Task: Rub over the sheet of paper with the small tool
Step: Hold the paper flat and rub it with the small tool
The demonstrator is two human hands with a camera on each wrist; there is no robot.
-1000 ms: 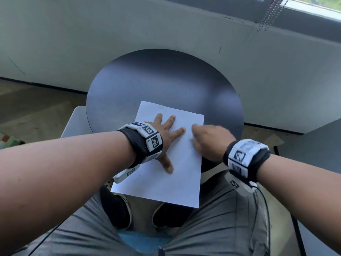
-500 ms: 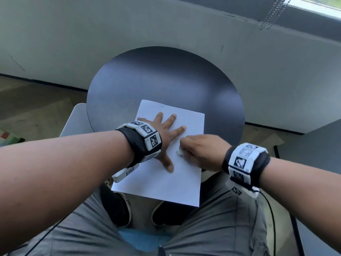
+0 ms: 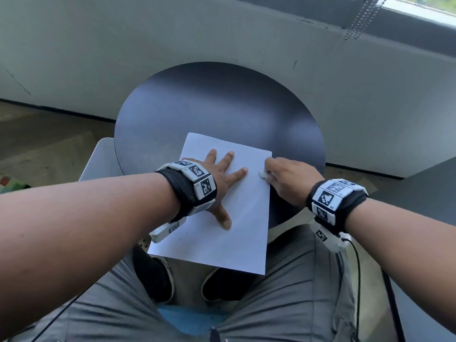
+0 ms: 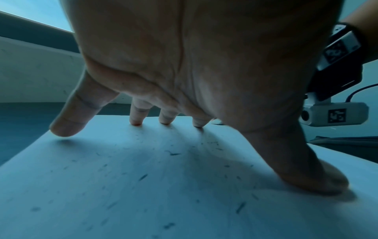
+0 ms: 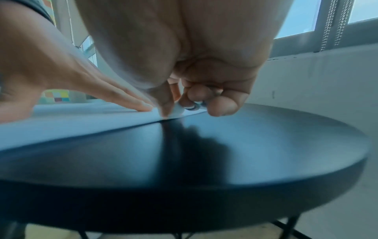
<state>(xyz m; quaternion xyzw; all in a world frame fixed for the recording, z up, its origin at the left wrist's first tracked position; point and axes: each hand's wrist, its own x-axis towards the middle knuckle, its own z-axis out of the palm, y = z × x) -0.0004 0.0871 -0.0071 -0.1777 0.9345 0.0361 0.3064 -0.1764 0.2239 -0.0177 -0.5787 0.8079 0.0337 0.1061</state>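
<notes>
A white sheet of paper (image 3: 246, 218) lies on the round black table (image 3: 217, 102), its near end hanging over the table's edge. My left hand (image 3: 222, 176) lies flat on the sheet with fingers spread, pressing it down; the fingertips (image 4: 136, 121) and thumb touch the paper (image 4: 143, 186). My right hand (image 3: 283, 178) is at the sheet's right edge near the far corner, pinching a small white eraser (image 3: 262, 174) against the paper. In the right wrist view the eraser (image 5: 181, 110) shows between thumb and curled fingers at the paper's edge (image 5: 102, 122).
Small dark eraser crumbs (image 4: 174, 153) are scattered over the sheet. A grey wall (image 3: 222, 33) stands behind the table, and a second dark surface (image 3: 424, 188) is at the right. My knees (image 3: 283, 292) are under the table's near edge.
My right hand with the eraser slid left across the sheet, then back right and farther up to the sheet's right edge. The left hand has stayed flat on the paper.
</notes>
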